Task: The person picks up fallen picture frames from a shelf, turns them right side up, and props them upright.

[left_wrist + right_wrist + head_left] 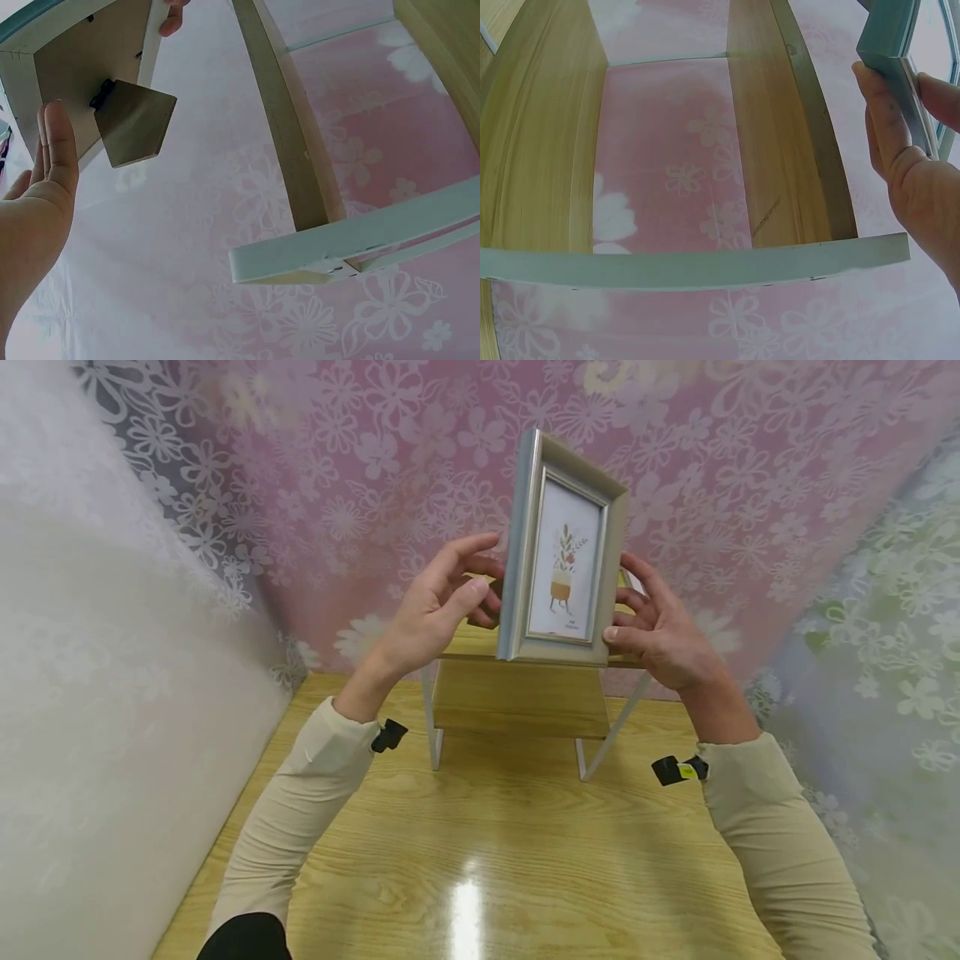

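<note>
A picture frame [615,535] with a silvery-grey border and a print of a potted plant is held up above a small wooden table [517,693]. My right hand [663,631] pinches its lower right edge, thumb in front and fingers behind. By the left side is my left hand [431,610], its fingers extended and loosely bent. The left wrist view shows that hand [49,187] beside the frame's brown back, where a support leg [135,124] sticks out; whether it touches is unclear. In the right wrist view, my right hand [922,165] grips the frame's edge.
The table has light metal legs [435,718] and a lower wooden shelf. Behind it rises a pink flowered wall [337,468], with a pale wall [112,652] on the left and a flowered one on the right. The wooden floor [375,860] reflects light.
</note>
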The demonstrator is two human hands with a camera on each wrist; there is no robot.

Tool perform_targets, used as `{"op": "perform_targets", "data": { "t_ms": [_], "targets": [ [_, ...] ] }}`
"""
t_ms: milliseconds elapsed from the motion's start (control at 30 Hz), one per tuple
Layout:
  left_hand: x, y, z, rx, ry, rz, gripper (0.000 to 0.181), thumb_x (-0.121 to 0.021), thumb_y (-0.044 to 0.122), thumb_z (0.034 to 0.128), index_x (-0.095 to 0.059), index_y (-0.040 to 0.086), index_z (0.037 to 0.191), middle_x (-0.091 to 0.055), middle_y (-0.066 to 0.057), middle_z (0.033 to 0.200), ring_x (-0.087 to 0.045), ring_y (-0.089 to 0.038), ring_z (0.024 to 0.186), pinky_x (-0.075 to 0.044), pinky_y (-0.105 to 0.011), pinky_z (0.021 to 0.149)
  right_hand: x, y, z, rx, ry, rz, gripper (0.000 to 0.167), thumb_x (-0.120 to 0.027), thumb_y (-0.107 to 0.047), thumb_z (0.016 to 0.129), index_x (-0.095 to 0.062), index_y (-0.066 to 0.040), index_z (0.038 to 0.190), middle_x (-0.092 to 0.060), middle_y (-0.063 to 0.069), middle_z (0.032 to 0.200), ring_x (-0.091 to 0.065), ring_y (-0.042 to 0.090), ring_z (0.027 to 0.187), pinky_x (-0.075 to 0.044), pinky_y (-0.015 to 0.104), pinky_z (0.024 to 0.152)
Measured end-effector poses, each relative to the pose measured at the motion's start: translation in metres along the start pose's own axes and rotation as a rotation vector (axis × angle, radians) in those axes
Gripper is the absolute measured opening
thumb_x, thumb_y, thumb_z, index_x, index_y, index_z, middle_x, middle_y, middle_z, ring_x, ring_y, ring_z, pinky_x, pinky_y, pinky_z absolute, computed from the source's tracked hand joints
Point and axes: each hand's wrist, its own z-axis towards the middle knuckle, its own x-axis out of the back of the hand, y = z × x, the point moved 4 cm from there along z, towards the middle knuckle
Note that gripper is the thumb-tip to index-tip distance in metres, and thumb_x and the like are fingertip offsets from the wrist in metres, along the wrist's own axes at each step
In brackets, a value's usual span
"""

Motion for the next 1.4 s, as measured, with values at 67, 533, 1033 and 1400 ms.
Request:
{"op": "perform_targets", "data": {
  "t_ms": [67,533,1033,1400],
  "targets": [
    [0.000,-0.001,-0.001,-0.008,0.003,-0.004,0.046,-0.043,0.004,0.1027,-0.035,-0.004,0.147,-0.056,-0.020,0.122,-0.062,-0.026,0.088,-0.058,-0.044,0.076,0.000,0.000,-0.001,-0.006,0.008,-0.006,0.084,-0.045,0.026,0.089,-0.019,-0.014,0.158,-0.054,0.011,0.129,-0.065,0.021,0.108,-0.059,0.032,0.081],
    [0.001,-0.013,-0.006,0.030,0.002,-0.010,0.053,-0.053,-0.001,0.0966,-0.036,-0.005,0.147,-0.052,-0.019,0.120,-0.062,-0.025,0.085,-0.058,-0.037,0.072,-0.003,-0.001,-0.003,-0.020,0.062,-0.087,0.085,-0.048,0.025,0.088,-0.020,-0.014,0.158,-0.050,0.013,0.130,-0.065,0.020,0.102,-0.058,0.029,0.080],
    [0.010,-0.028,-0.006,0.092,0.046,0.092,0.063,-0.066,-0.001,0.0910,-0.038,0.000,0.147,-0.053,-0.016,0.122,-0.061,-0.025,0.093,-0.057,-0.031,0.075,-0.010,-0.010,-0.004,-0.009,0.159,-0.281,0.091,-0.056,0.021,0.085,-0.021,-0.022,0.158,-0.043,0.014,0.133,-0.062,0.020,0.098,-0.059,0.026,0.072],
    [0.014,-0.039,-0.006,0.135,0.059,0.175,0.063,-0.065,0.001,0.0925,-0.037,0.003,0.148,-0.050,-0.016,0.127,-0.059,-0.024,0.097,-0.054,-0.030,0.079,-0.016,-0.015,0.001,0.070,0.225,-0.548,0.090,-0.059,0.019,0.084,-0.025,-0.021,0.157,-0.047,0.015,0.135,-0.059,0.022,0.096,-0.053,0.019,0.080]
  ]
}}
